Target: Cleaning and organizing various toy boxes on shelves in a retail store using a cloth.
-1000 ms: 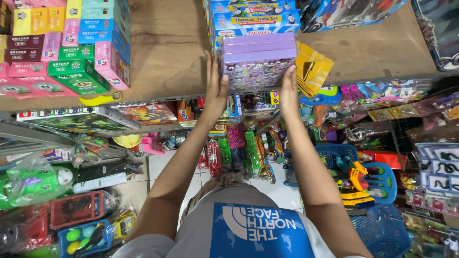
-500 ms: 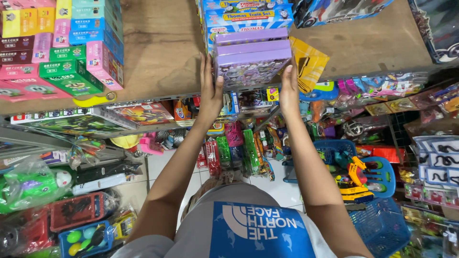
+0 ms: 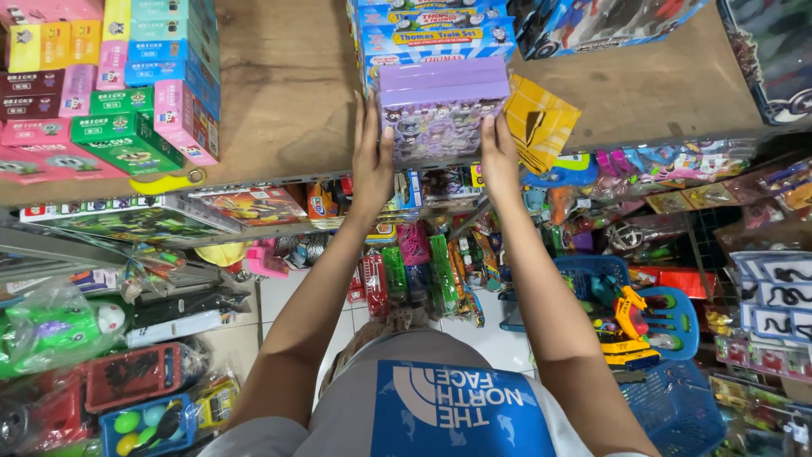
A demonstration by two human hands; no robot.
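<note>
Crowded toy-shop shelving is surrounding a person whose left hand [image 3: 372, 161] and right hand [image 3: 499, 156] are pressing flat-fingered against the sides of a stiff, seemingly light purple cardboard toy box [image 3: 441, 106] on the wooden shelf [image 3: 288, 93].

Stacked pink, green and yellow brick-toy boxes [image 3: 101, 93] crowd the wooden shelf [image 3: 279, 93] to my left; blue train-set boxes [image 3: 431, 30] sit at the back. A yellow packet [image 3: 541, 123] lies to the right. Below, bagged toys [image 3: 423, 271] hang above a blue basket [image 3: 685, 415].
</note>
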